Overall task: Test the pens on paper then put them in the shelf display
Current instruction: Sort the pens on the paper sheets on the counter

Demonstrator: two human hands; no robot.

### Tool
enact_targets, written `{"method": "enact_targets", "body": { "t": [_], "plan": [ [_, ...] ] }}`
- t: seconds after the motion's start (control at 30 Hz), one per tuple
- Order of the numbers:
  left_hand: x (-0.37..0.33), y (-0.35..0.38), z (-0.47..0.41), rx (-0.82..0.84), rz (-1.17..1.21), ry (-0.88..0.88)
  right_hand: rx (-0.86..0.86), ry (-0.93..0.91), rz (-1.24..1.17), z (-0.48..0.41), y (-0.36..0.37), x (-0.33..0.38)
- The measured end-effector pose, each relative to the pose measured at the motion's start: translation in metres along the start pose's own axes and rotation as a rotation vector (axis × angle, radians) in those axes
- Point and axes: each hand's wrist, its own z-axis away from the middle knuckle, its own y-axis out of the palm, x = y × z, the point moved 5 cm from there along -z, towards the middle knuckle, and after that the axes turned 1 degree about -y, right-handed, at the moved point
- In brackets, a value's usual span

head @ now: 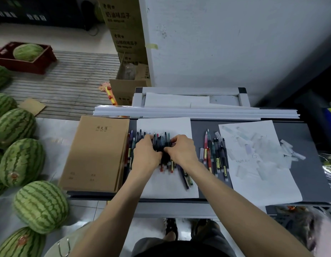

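Observation:
A bundle of several dark and red pens [162, 145] lies on a white sheet of paper [168, 186] on the grey shelf surface. My left hand [146, 153] and my right hand [181, 149] close in on the bundle from both sides, fingers curled round it. A few more pens [130, 145] lie loose just left of my left hand. A second group of pens [215, 156] lies to the right, uncapped. Beyond them a second white sheet [257, 164] carries faint test scribbles and several clear pen caps [289, 149].
A stack of brown notebooks [95, 154] lies left of the paper. White rails and a white frame [188, 101] sit behind the work surface. Several watermelons [22, 162] fill the floor at left. Cardboard boxes [124, 34] stand at the back.

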Motion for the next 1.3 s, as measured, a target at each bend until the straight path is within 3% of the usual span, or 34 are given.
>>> {"method": "enact_targets", "body": {
  "t": [0.5, 0.63, 0.77, 1.3],
  "plan": [
    [0.004, -0.004, 0.018, 0.038, -0.187, 0.131, -0.070, -0.138, 0.085, 0.017, -0.028, -0.037],
    [0.000, 0.001, 0.033, 0.058, -0.298, 0.228, -0.115, -0.178, 0.288, 0.034, -0.039, -0.052],
    [-0.005, 0.012, 0.047, 0.093, -0.388, 0.318, -0.005, -0.172, 0.459, 0.056, -0.027, -0.067],
    [-0.026, 0.028, 0.041, 0.137, -0.484, 0.389, -0.084, -0.087, 0.305, 0.022, -0.015, -0.036]
  ]
}}
